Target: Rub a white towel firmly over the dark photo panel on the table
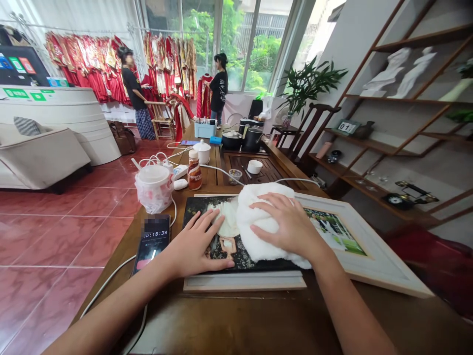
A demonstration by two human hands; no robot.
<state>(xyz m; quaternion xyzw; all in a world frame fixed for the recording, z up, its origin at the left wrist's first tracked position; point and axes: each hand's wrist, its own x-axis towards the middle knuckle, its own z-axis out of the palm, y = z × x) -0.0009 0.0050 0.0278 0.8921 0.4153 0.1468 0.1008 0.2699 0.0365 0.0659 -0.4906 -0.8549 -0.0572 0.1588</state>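
A framed photo (240, 283) lies flat on the wooden table (240, 325), its dark picture facing up. My left hand (195, 246) rests flat on the picture's left part, fingers spread. My right hand (290, 224) presses down on a folded white towel (254, 217) that lies on the picture's middle, fingers curved over the cloth. A second, white-framed photo (369, 256) lies under it to the right.
A phone (152, 242) with a timer and cable lies left of the frame. Behind stand a bagged white cup (154, 187), a brown bottle (194, 171), a tea tray with kettles (244, 139). Two people stand by red garments far back. Shelves run along the right.
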